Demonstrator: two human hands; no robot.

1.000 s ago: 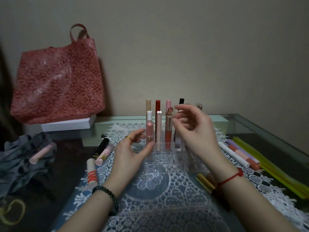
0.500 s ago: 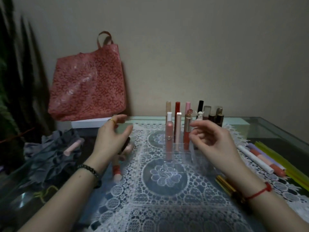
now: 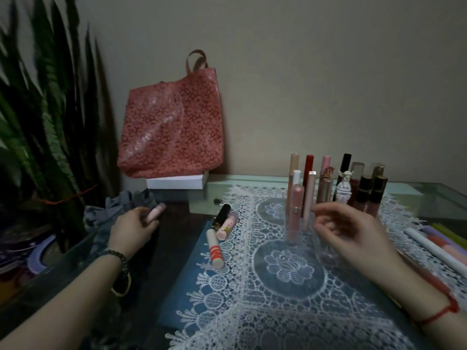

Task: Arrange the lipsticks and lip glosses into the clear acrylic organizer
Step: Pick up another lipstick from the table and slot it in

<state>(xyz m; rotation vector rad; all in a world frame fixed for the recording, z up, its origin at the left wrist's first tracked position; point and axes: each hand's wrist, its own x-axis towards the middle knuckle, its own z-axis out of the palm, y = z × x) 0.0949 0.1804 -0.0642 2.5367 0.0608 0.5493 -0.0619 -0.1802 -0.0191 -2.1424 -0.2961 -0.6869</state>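
The clear acrylic organizer [image 3: 300,231] stands on the lace mat and holds several upright lip glosses and lipsticks [image 3: 309,188]. My left hand [image 3: 132,229] is far to the left over a grey cloth, its fingers closed around a pale pink tube [image 3: 156,210]. My right hand [image 3: 351,231] hovers beside the organizer's right front, fingers curled and apart, holding nothing. Three loose tubes lie at the mat's left edge: a black one [image 3: 222,215], a pink printed one [image 3: 228,225] and a white one with red stripes [image 3: 215,248].
A red patterned tote bag [image 3: 171,127] leans on the wall atop a white box [image 3: 177,182]. A dark leafy plant [image 3: 48,127] fills the left side. More tubes and pens [image 3: 434,246] lie at the right edge of the glass table [image 3: 414,198].
My left hand moved left from the organizer to the grey cloth and closed on the pale pink tube. My right hand lowered slightly. The view swung left.
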